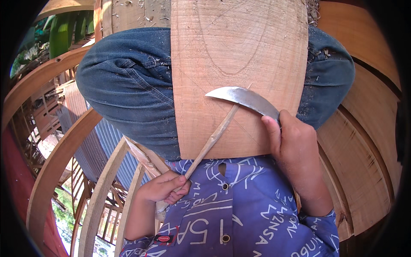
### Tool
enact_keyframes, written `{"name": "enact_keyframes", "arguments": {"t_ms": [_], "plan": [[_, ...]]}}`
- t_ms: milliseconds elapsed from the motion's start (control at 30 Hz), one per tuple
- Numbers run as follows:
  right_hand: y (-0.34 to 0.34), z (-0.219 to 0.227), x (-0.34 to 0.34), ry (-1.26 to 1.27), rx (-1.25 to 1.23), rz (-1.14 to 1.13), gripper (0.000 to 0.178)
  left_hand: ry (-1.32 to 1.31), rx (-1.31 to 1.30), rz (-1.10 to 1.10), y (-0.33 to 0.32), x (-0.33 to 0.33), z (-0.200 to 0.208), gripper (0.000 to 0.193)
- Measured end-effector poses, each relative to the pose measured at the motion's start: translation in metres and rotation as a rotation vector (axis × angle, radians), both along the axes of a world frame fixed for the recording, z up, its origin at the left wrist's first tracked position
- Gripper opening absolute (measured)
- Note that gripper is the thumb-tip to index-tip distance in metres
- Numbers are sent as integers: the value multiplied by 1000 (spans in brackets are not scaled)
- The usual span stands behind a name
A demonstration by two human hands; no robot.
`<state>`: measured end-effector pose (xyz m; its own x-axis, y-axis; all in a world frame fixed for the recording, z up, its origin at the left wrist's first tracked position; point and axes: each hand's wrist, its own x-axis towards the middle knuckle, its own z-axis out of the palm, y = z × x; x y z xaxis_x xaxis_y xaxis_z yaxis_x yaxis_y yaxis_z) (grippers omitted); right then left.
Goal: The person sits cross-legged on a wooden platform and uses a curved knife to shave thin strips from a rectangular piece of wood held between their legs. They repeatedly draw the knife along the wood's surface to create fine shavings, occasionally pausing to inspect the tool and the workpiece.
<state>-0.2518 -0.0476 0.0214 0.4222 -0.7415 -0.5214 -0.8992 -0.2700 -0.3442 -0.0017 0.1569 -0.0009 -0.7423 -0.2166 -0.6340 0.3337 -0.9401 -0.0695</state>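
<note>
A thin wooden stick (214, 135) slants up and away from my left hand (167, 188), whose fingers are wrapped round its near end. Curved and bright, a sickle-like knife (239, 97) lies across the stick near its far end, tip pointing left. My right hand (295, 141) is closed at the blade's right end, where a handle would be; the fingers hide that part. Beneath both tools, a wide wooden board (239, 47) with curved grain rests across my lap. Whether the blade bites into the stick I cannot tell.
My legs in blue jeans (128, 90) flank the board. Wooden planks (359, 150) are on the right. To the left, curved wooden slats (102, 205) form a railing, with corrugated roofing (111, 145) below. Wood shavings (147, 19) lie on planks at the far left.
</note>
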Motion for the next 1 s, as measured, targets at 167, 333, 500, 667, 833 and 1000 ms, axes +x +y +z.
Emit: {"name": "enact_keyframes", "arguments": {"t_ms": [167,333,500,667,833,1000], "plan": [[3,-2,-3,11,-11,-9,41,13,24,2,-1,-1,-1,51],[10,-1,-2,7,5,-14,41,4,-7,2,-2,-2,-2,52],[2,-4,-13,96,-66,-73,41,-5,-14,-10,-2,-1,-3,52],[10,-12,-16,52,-54,-45,41,-28,-19,-4,-1,-4,1,52],[3,8,5,-36,-21,-32,41,-53,-42,-23,-5,-4,2,51],[14,-2,-2,-16,-19,-10,41,-88,-25,-45,-5,-6,5,51]]}}
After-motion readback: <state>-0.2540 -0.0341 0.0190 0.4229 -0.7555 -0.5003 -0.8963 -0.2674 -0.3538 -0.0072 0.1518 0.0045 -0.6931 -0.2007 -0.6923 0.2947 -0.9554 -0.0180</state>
